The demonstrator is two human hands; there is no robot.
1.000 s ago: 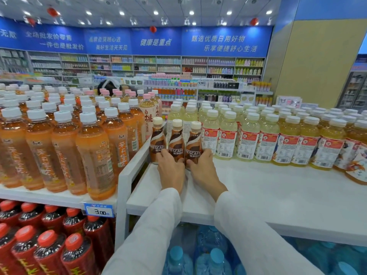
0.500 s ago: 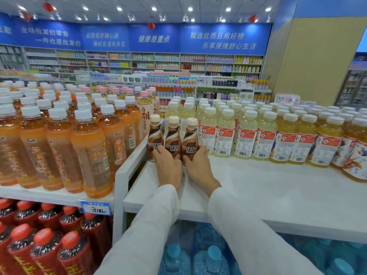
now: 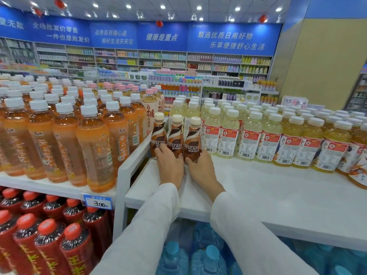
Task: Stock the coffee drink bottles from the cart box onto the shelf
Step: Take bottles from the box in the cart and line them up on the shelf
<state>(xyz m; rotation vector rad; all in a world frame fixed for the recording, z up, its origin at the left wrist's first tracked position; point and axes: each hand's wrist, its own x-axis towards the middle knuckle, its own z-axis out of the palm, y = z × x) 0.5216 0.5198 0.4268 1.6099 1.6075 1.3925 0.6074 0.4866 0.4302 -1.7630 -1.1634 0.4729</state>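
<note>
1. Hardly anything has moved since a second ago: the three coffee drink bottles (image 3: 175, 139) stand in the same tight row, both hands stay at their bases, and only the view shifts slightly.
2. These bottles stand upright at the left rear corner of the white shelf (image 3: 258, 185). They are just beside the yellow drink bottles (image 3: 228, 135) on one side and near the shelf frame (image 3: 135, 157) on the other.
3. As I judge it, the step in hand is setting this batch down and squaring the row. The cart box is out of view, so I cannot tell how many bottles remain.
4. Next comes the release. The bottles look narrow and tall, so both hands should let go evenly and draw straight back without nudging a base.
5. Left hand (image 3: 170, 165): its fingers are bent round the lower parts of the left and middle bottles, clasping them together.
6. Right hand (image 3: 202, 169): thumb in front and fingers wrapped behind, it is clamped on the base of the rightmost bottle (image 3: 192, 143).
</note>
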